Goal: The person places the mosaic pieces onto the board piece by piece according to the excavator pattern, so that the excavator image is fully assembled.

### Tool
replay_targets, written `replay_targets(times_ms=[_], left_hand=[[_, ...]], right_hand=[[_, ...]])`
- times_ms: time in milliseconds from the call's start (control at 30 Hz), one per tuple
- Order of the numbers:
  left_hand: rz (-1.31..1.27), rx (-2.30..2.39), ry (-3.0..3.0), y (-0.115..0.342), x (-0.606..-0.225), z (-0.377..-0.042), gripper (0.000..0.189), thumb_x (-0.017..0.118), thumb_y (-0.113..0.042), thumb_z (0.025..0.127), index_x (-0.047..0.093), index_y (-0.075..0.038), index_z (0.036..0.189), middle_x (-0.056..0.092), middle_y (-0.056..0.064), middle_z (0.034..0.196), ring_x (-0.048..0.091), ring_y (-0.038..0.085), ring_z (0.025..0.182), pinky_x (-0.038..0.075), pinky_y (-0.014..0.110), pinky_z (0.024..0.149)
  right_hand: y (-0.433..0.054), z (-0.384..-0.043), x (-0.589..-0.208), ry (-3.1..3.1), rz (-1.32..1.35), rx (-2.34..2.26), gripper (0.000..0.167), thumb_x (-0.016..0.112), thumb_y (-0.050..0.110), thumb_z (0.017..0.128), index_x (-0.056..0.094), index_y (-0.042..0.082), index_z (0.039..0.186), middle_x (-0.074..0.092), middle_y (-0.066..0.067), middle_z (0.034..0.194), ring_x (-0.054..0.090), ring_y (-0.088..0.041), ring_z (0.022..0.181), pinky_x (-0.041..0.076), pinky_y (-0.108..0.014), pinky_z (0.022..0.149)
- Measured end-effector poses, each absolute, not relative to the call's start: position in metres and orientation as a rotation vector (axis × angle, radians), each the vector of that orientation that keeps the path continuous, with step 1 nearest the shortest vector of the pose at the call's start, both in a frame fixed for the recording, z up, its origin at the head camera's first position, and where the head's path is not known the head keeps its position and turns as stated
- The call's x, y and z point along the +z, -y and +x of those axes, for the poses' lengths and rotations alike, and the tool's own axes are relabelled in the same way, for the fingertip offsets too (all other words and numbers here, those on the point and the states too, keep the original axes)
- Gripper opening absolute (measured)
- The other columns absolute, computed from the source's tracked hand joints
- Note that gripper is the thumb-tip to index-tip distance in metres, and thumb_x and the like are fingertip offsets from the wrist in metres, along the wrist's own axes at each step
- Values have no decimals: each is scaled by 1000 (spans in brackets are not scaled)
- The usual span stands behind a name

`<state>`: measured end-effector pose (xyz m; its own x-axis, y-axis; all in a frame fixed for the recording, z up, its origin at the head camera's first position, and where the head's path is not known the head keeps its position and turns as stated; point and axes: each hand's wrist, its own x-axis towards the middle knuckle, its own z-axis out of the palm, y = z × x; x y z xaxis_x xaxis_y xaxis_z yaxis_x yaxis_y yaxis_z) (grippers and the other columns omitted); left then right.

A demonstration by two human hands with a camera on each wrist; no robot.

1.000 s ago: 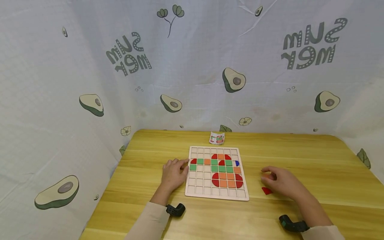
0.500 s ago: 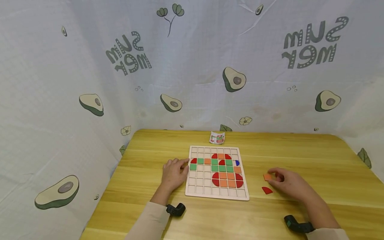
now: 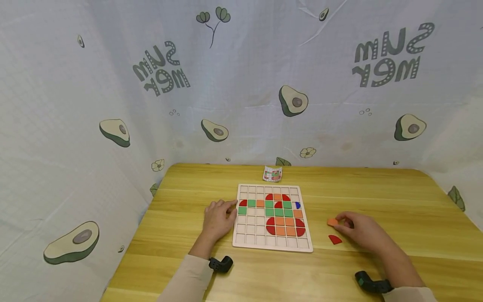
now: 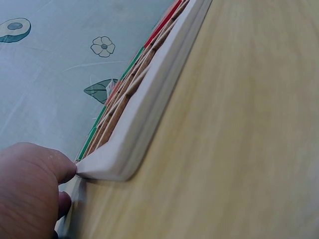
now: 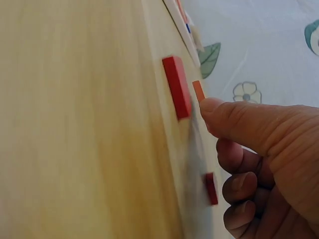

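A pale wooden grid board (image 3: 250, 240) lies mid-table, with red, green, orange and blue flat tiles in some of its squares. At its left edge my left hand (image 3: 219, 218) touches the frame; in the left wrist view the thumb (image 4: 57, 164) meets the board's side near a corner. Right of the board, my right hand (image 3: 360, 230) pinches an orange square tile (image 3: 332, 222) between thumb and fingers. That orange tile (image 5: 198, 89) shows edge-on past the thumb in the right wrist view. A red quarter-round tile (image 3: 335, 239) lies on the table just nearer the body.
A small curved pattern card (image 3: 272, 174) stands behind the board. The wooden table (image 3: 279, 277) ends at a printed curtain (image 3: 241, 84). A second red piece (image 5: 212, 189) lies by the curled fingers in the right wrist view.
My right hand first drew back to the right, uncovering the red quarter-round tile. Since then it has shifted slightly left with the orange tile. My left hand has stayed at the board's edge.
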<state>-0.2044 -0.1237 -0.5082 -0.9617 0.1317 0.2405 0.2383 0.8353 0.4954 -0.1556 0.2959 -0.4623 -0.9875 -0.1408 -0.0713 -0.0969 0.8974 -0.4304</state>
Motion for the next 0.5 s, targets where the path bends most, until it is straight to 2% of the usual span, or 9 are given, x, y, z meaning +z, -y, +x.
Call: replay_targets(times_ms=[200, 500], left_hand=[[-277, -798, 2816, 124, -507, -204, 33, 64, -32, 99, 72, -24, 130, 65, -4, 91, 49, 15, 85, 31, 33, 78], [-273, -798, 2824, 123, -507, -204, 34, 63, -33, 99, 71, -25, 130, 65, -5, 92, 49, 15, 86, 30, 33, 78]], right_hand=[[-273, -155, -453, -2932, -221, -706, 32, 72, 31, 95, 69, 7, 115, 53, 2, 77, 46, -14, 68, 36, -27, 58], [-227, -159, -443, -2906, -329, -737, 23, 72, 27, 95, 69, 12, 112, 52, 3, 74, 45, -12, 61, 36, -25, 56]])
